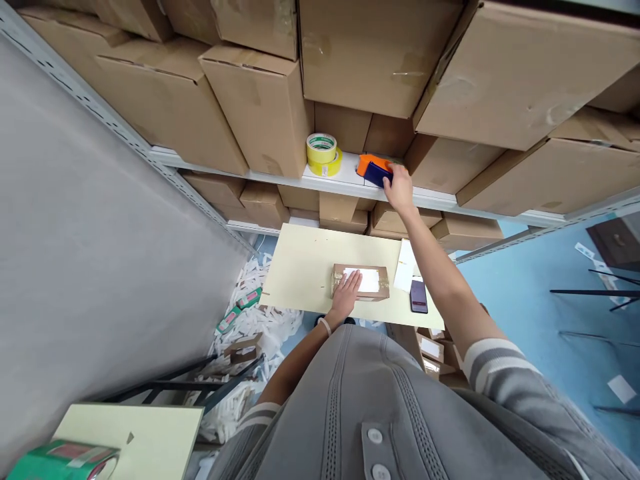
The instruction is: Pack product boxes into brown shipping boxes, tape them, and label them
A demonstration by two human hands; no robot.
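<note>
My left hand (345, 293) lies flat with outstretched fingers on a small brown cardboard box (384, 283), partly covering the white label (369, 280) on its top. Clear tape shows at the box's ends. Up at the shelf, my right hand (400, 189) has its fingers closed around what looks like an orange and dark blue tape dispenser (373, 168). Part of that dispenser is hidden by the fingers. To its left, two stacked rolls of yellow tape (323, 155) sit on the same shelf.
The box rests on a pale yellow tabletop (300, 267), with a phone (419, 297) and white papers (404, 265) at its right. Large cartons (260, 107) crowd the metal shelving (280, 179). White paper scraps (260, 320) cover the floor at left; labelled boxes (431, 347) stand below the table.
</note>
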